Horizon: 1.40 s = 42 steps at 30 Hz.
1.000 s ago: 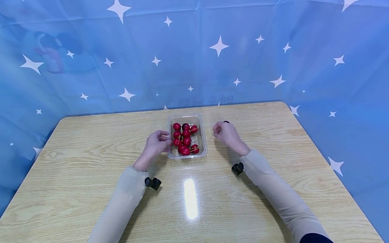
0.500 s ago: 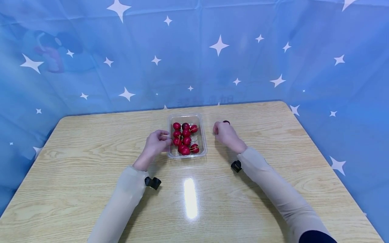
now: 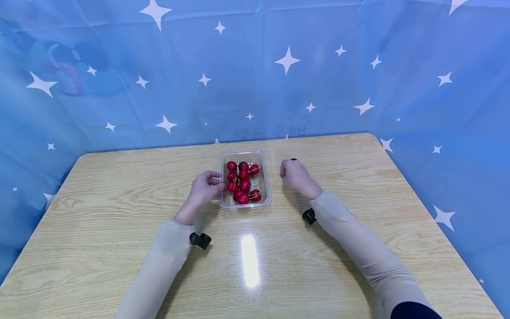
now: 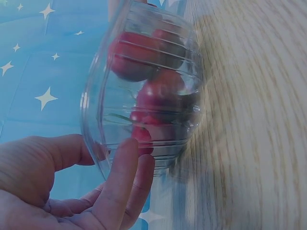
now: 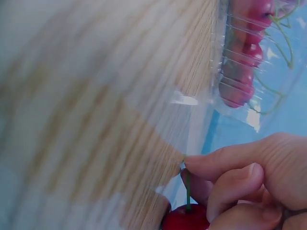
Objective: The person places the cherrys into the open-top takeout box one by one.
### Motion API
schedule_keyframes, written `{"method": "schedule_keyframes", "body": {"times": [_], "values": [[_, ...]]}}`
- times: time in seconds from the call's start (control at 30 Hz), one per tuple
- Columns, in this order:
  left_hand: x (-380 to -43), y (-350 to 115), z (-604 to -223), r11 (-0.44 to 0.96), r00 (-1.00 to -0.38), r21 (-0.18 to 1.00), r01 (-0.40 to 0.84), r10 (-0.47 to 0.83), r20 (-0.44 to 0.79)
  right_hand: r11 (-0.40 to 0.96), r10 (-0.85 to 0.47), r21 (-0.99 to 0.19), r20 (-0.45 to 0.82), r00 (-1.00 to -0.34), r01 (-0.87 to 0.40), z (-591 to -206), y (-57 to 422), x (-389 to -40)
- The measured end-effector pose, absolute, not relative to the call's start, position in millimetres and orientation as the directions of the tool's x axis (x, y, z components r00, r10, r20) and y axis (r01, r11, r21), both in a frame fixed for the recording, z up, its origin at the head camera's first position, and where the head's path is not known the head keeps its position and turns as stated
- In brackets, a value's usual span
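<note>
A clear plastic container [image 3: 266,195] with several red cherries [image 3: 245,175] in it stands on the table. My left hand [image 3: 204,188] grips its left side, thumb at the rim and fingers against the ribbed outer wall [image 4: 144,86]. To the right of the container, my right hand [image 3: 299,178] is low over the table. In the right wrist view its thumb and forefinger pinch the green stem [image 5: 188,189] of a red cherry [image 5: 184,219], which is partly cut off by the frame's lower edge. A dark cherry [image 3: 294,159] peeks out behind that hand in the head view.
The light wood table [image 3: 119,212] carries the container near its back edge. Behind it hangs a blue cloth [image 3: 247,66] with white stars. A black wrist camera [image 3: 200,240] sits on the left sleeve, another black camera [image 3: 309,216] on the right.
My right hand has shifted slightly and its fingertips have turned down and closed together. Less of the dark cherry shows behind it. The left hand and the container have stayed put.
</note>
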<state>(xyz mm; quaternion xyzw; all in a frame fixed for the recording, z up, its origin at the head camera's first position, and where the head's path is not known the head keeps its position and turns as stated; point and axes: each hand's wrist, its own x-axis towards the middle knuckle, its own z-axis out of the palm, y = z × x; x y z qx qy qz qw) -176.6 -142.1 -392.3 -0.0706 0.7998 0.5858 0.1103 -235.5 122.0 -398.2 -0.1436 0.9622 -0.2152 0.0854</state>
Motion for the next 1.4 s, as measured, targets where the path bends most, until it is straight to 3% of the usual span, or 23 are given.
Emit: {"method": "schedule_keyframes", "body": {"times": [0.63,0.97,1.4], "values": [[-177.8,-143.2,-393.5,0.321,-0.965,0.916,-0.242,0.018,-0.262,0.868,-0.419,-0.321,-0.062,-0.906,-0.379,-399.2,124.5,-237.2],[-175.6,-142.7,-389.8,0.318,-0.966,0.918,-0.237,0.025,-0.258,0.850,-0.418,-0.371,-0.044,-0.908,-0.373,-399.5,131.4,-235.2],[-176.8,-143.3,-391.4,0.314,-0.965,0.918,-0.241,0.023,-0.261,0.842,-0.324,-0.452,0.014,-0.946,-0.295,-391.6,140.8,-231.8]]}}
